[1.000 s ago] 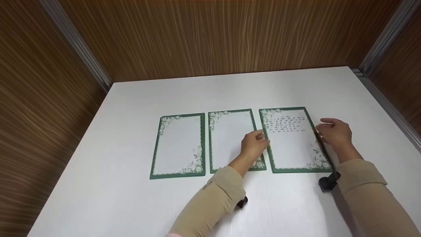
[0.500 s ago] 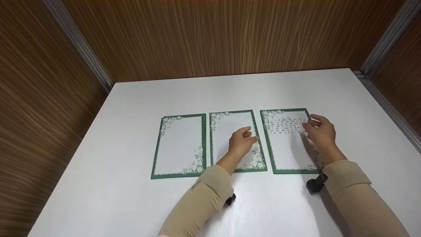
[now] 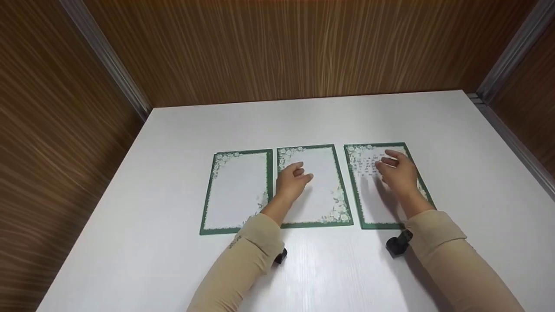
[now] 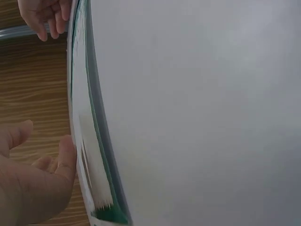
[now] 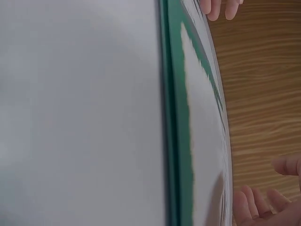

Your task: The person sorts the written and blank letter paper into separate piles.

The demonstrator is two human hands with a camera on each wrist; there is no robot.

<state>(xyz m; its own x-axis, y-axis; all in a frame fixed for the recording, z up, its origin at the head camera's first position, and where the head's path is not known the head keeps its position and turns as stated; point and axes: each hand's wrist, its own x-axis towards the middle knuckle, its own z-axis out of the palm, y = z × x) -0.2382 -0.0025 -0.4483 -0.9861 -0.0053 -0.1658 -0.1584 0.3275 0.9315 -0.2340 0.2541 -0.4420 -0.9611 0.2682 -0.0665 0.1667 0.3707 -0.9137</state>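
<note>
Three green-bordered sheets of floral letter paper lie in a row. The left sheet (image 3: 236, 188) and middle sheet (image 3: 323, 186) have no writing visible; the right sheet (image 3: 368, 206) carries several lines of text (image 3: 363, 166) near its top. My left hand (image 3: 291, 181) hovers over the middle sheet, fingers loosely bent, thumb apart, holding nothing. Over the right sheet is my right hand (image 3: 398, 175), also holding nothing, covering part of the text and casting shadows. In the left wrist view my left hand (image 4: 35, 188) appears relaxed; in the right wrist view my right hand (image 5: 275, 207) does too.
The sheets rest on a white table (image 3: 303, 121), with a wood-grain panel (image 3: 277, 52) rising behind it and more panels at both sides. Black wrist cameras (image 3: 398, 243) hang below the beige sleeves (image 3: 243, 260), close above the tabletop.
Both hands have moved left. The left one has come away from the right sheet's left edge to above the middle sheet; the right one has left that sheet's right edge. The sheets stay put.
</note>
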